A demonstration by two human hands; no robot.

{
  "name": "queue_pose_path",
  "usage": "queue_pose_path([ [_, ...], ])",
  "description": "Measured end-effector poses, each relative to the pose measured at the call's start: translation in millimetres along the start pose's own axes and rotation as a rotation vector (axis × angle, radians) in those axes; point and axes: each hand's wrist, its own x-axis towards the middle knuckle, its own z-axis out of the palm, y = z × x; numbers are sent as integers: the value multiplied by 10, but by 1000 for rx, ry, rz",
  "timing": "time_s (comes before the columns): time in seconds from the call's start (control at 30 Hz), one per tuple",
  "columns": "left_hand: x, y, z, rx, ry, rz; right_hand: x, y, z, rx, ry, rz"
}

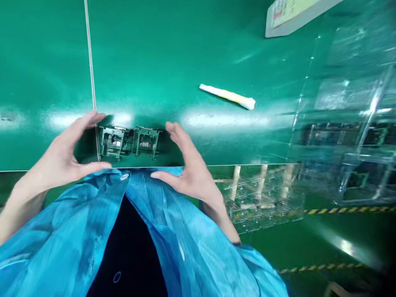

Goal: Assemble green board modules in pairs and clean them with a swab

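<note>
Two small green circuit-board assemblies [130, 141] lie side by side near the front edge of a green bench [161, 62]. My left hand [66, 154] is just left of them, fingers spread and curved, thumb under, holding nothing. My right hand [188, 165] is just right of them, fingers stretched out and apart, also empty. Neither hand clearly touches the boards. I wear a blue coat [173, 231].
A white and yellow stick-like swab [228, 96] lies on the bench behind and to the right. A grey card with a label [291, 16] sits at the far back. Clear plastic trays [346, 136] stack on the right. A thin metal strip [91, 78] crosses the bench.
</note>
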Motion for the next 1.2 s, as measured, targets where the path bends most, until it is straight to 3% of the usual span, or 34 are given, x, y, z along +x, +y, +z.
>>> queue_pose_path([
  [0.23,76,167,137,75,71,73,126,-128,198,-106,91,-10],
  [0.43,4,207,176,1,128,71,72,-323,160,-166,130,-62],
  [0.7,-81,179,212,-251,132,28,55,-570,59,-250,139,-118],
  [0.9,-85,258,212,-240,185,87,11,-566,41,-194,144,-107],
  [1.2,-116,366,164,-115,126,118,-63,-464,42,-93,146,-67],
])
